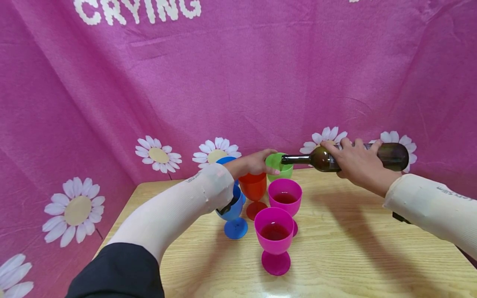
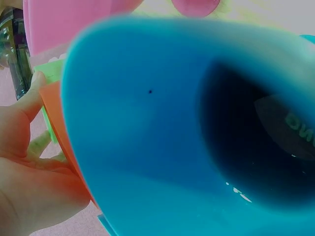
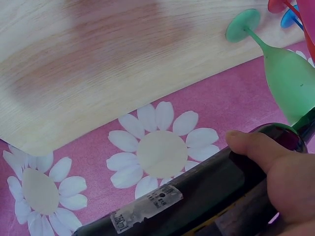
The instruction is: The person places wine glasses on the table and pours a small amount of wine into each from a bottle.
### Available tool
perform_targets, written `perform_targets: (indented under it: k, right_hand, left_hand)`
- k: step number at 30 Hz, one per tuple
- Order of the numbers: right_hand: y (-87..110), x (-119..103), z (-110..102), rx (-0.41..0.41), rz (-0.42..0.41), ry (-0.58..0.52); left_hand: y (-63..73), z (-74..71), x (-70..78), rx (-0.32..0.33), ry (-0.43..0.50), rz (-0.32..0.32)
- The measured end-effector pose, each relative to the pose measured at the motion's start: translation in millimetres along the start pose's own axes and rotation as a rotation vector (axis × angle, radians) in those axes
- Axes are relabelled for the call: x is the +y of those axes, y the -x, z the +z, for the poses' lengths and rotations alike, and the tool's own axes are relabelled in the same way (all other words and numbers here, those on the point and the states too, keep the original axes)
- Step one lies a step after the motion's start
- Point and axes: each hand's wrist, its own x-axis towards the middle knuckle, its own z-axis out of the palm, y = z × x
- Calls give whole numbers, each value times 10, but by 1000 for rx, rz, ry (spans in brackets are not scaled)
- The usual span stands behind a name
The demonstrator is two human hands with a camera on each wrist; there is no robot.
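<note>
A dark green glass wine bottle [image 1: 393, 156] lies nearly level in my right hand [image 1: 359, 163], which grips its body from above. The bottle's mouth reaches over the rim of a light green goblet [image 1: 280, 174]. My left hand [image 1: 257, 162] holds that goblet from the left, thumb on the near side and fingers behind. In the right wrist view the green goblet [image 3: 290, 78] shows its stem and foot, with the bottle neck [image 3: 307, 123] at its rim. An orange-red goblet [image 1: 253, 192] stands just below my left hand, its upper part overlapped by it.
Two pink goblets [image 1: 274, 247] with red liquid stand nearer to me on the wooden table [image 1: 335, 256]. Blue goblets [image 1: 233, 213] stand at the left, partly behind my left forearm; one [image 2: 128, 123] fills the left wrist view, with dark liquid. A pink cloth [image 1: 242, 82] with daisies hangs behind.
</note>
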Motion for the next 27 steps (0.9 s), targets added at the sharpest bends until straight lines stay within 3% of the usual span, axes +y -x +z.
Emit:
perform_targets:
  k: [27]
  right_hand:
    - [15, -11, -9, 0, -2, 3]
  left_hand:
    - [10, 2, 6, -5, 12, -19]
